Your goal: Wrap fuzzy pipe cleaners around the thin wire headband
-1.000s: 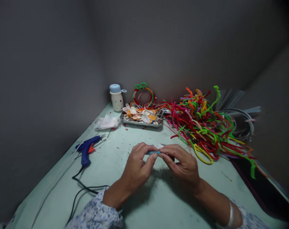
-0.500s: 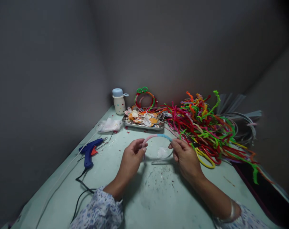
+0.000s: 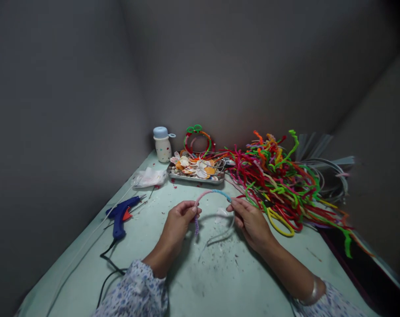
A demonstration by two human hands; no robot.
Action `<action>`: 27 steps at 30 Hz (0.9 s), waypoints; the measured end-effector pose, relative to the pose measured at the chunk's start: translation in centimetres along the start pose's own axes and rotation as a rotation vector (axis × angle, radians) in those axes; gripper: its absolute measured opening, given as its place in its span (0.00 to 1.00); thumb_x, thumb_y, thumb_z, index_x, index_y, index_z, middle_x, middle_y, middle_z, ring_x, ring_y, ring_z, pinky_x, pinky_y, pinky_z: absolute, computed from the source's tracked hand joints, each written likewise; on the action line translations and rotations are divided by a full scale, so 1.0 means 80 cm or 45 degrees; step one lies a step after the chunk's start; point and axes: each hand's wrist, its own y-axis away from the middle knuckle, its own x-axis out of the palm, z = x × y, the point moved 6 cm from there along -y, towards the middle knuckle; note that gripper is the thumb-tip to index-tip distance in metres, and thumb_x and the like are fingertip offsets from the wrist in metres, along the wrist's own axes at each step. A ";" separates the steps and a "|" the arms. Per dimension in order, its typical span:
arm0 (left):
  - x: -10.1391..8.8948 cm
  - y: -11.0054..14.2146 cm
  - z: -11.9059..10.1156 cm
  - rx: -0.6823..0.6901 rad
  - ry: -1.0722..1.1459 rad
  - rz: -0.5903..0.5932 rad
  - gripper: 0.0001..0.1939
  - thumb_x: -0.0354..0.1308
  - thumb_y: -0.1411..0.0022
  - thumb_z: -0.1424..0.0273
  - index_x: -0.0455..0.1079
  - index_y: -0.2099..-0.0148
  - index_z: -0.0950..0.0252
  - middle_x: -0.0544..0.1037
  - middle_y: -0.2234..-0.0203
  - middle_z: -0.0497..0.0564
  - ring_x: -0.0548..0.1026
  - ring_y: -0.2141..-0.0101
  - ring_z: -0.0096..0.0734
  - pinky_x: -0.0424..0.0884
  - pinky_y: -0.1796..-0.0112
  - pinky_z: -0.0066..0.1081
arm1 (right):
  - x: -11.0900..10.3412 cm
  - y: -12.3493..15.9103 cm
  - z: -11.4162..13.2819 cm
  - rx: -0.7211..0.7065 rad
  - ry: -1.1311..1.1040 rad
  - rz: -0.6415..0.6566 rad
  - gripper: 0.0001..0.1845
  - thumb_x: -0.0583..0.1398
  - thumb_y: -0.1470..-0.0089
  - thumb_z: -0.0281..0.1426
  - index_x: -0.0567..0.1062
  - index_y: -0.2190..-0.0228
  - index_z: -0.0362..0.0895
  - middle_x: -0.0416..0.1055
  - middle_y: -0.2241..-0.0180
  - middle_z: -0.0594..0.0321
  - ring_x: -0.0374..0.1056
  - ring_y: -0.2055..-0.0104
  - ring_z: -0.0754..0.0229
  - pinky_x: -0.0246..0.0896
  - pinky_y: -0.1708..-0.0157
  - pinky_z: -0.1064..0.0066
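Between my two hands is a headband [image 3: 213, 191], arched upward over the table. Fuzzy pipe cleaner covers its left part and top in purple, pink and blue, while a thin bare grey end curves down past my right fingers. My left hand [image 3: 179, 222] pinches the pink side, and the purple end hangs below the fingertips. My right hand [image 3: 253, 222] has thumb and fingers closed on the band where the blue ends. Behind the arch, a small clear plastic piece [image 3: 222, 215] lies on the table.
A blue glue gun [image 3: 122, 213] with its black cord lies left, near a plastic bag [image 3: 150, 177]. At the back stand a bottle [image 3: 162, 147], a metal tray [image 3: 200, 179] of flower pieces and finished headbands [image 3: 186, 143]. Tangled pipe cleaners [image 3: 279, 176] fill the right side.
The headband has tilted in my hands, so its purple end and bare grey end now show hanging lower. Both hands keep their hold. The whole view has shifted slightly.
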 end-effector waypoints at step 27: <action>0.021 0.045 -0.046 0.398 -0.448 -0.057 0.08 0.56 0.41 0.65 0.71 0.61 0.63 0.74 0.71 0.49 0.70 0.67 0.31 0.64 0.64 0.27 | 0.021 0.016 0.031 0.003 -0.038 0.098 0.13 0.62 0.50 0.42 0.73 0.69 0.44 0.67 0.75 0.68 0.48 0.84 0.73 0.37 0.85 0.76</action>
